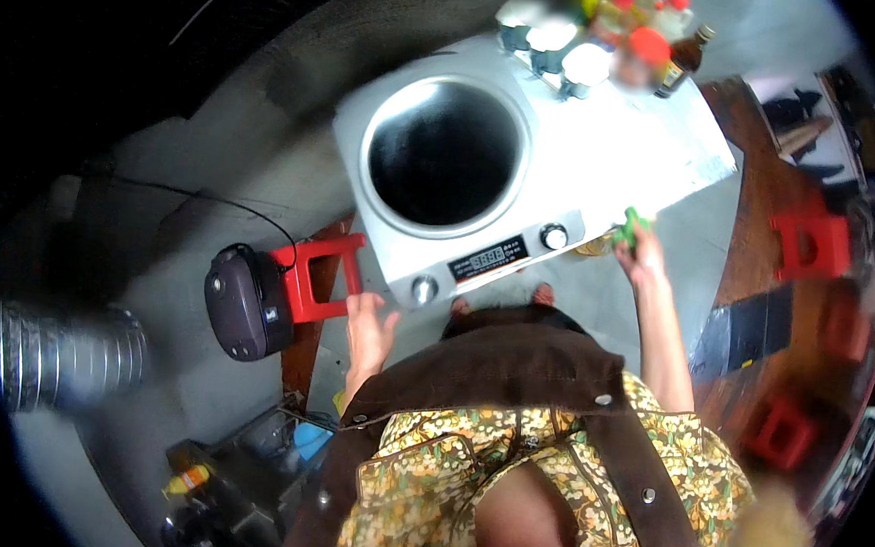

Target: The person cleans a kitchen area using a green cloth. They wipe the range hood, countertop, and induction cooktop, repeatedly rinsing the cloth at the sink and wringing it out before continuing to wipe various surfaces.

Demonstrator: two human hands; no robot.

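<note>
My right hand (643,257) grips a small bright green item (627,226), perhaps a cloth, by the front edge of a white-lit worktop (625,157). Beside that worktop sits a silver induction wok cooker (352,125). Its round black bowl (445,154) holds nothing that I can make out. Two knobs, a right one (554,236) and a left one (425,289), flank a dark display panel (488,258). Fingers apart and holding nothing, my left hand (368,333) hangs between the cooker's left front corner and a red plastic stool (322,311).
A dark rice cooker (244,303) is by the red stool, with a black cord. White-topped jars (587,66), a red-capped container (648,47) and a brown bottle (683,61) crowd the worktop's back. More red stools (811,244) stand right; a ribbed metal duct (72,356) lies left.
</note>
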